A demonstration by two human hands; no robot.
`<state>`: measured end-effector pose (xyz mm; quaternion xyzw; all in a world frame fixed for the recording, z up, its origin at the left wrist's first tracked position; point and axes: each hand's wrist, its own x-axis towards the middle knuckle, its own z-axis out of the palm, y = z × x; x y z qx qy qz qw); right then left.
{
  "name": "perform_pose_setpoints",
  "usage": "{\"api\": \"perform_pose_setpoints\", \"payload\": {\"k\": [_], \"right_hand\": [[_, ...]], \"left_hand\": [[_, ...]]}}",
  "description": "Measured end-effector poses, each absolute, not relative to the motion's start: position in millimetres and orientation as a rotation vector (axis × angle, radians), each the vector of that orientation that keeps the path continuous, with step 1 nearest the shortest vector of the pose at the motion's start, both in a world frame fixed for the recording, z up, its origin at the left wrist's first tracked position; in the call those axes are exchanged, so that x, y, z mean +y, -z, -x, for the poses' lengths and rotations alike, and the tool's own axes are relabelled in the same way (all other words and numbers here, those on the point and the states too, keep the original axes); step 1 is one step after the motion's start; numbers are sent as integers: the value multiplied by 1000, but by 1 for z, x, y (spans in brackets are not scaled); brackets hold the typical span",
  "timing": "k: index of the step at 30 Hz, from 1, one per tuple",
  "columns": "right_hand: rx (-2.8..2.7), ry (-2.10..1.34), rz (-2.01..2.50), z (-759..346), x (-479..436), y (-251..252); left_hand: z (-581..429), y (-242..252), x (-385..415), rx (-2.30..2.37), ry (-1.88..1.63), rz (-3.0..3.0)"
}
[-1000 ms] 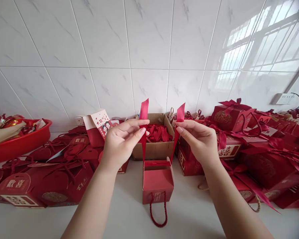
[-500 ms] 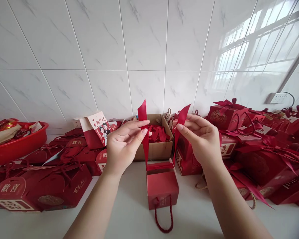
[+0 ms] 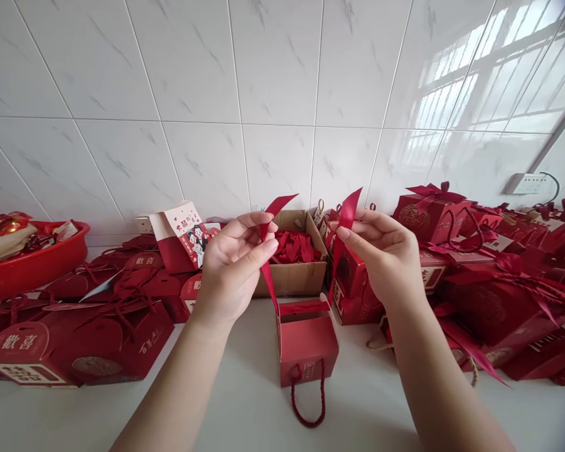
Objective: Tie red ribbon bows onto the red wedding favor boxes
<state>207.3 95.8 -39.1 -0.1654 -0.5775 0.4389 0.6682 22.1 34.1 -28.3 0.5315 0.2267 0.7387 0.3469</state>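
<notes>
A small red gift box (image 3: 308, 345) with a dark red rope handle (image 3: 309, 422) lies on the white counter before me. A red satin ribbon (image 3: 269, 285) comes up from both sides of its top. My left hand (image 3: 238, 260) pinches one end of the ribbon between thumb and fingers, with the tip bending to the right. The other end is pinched in my right hand (image 3: 381, 248), its tip pointing up. Both ends are held above the box, apart from each other. Behind the hands, a cardboard box (image 3: 294, 279) holds several loose red ribbons (image 3: 297, 247).
Red gift boxes (image 3: 117, 345) crowd the left side, with a pink-topped printed box (image 3: 181, 235) among them. A red basin (image 3: 32, 260) holds wrapped sweets at far left. Finished-looking boxes with bows (image 3: 503, 314) pile up on the right. A power strip (image 3: 527, 184) is near the tiled wall.
The ribbon tip in my left hand has bent over to the right, and that hand has turned slightly. My right hand still grips its end. The view has shifted a little.
</notes>
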Motion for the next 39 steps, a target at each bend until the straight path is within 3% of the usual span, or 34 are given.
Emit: {"api": "perform_pose_setpoints", "payload": {"k": [24,39], "right_hand": [[-1263,-1001,362,-209,93,39],[-1247,-894,432,-212,92,38]], "left_hand": [[-16,20,29,700,-2139,-1299],[-14,21,29,893,-2094,-1307]]}}
